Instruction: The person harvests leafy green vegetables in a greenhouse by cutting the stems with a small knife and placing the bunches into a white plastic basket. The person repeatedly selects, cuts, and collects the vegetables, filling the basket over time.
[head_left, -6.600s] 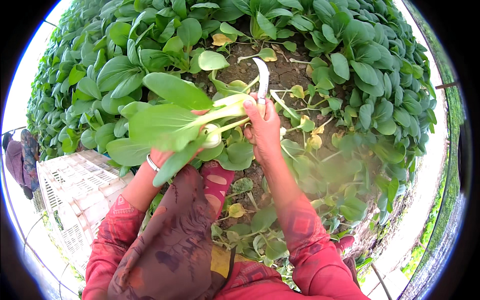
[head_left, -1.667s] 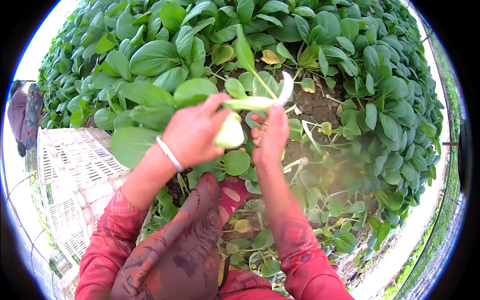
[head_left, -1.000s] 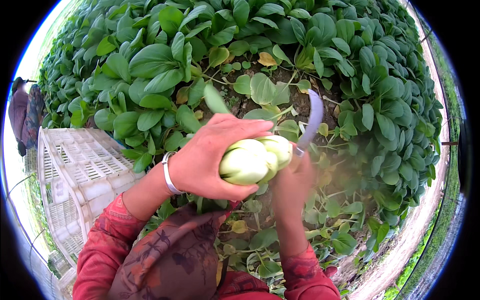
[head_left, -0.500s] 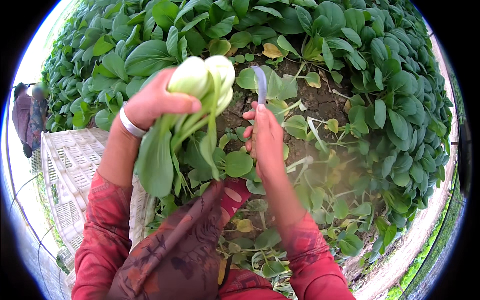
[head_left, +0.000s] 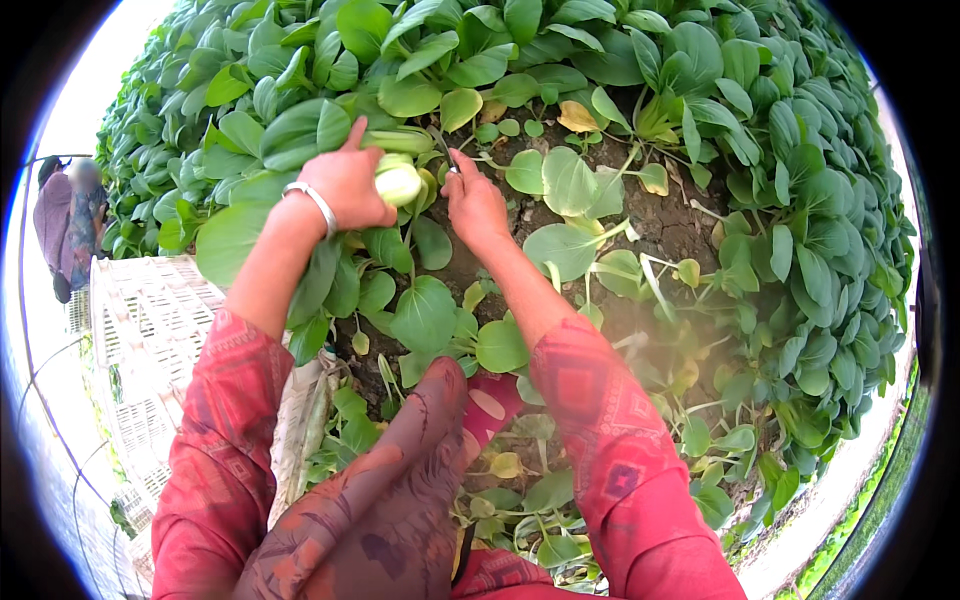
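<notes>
roughly crosswise, the bok choy (head_left: pixel 399 183), pale base rightward

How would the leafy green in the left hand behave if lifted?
Its thick, pale base would probably feel firm and keep its shape. The broad, thin-looking leaves would likely flop, and might tear easily.

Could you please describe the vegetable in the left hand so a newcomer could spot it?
From the white crate at left, go up and right to the left hand with the silvery bangle. The vegetable sits in its grip, its plump, pale base showing, unlike the flat green leaves around.
</notes>
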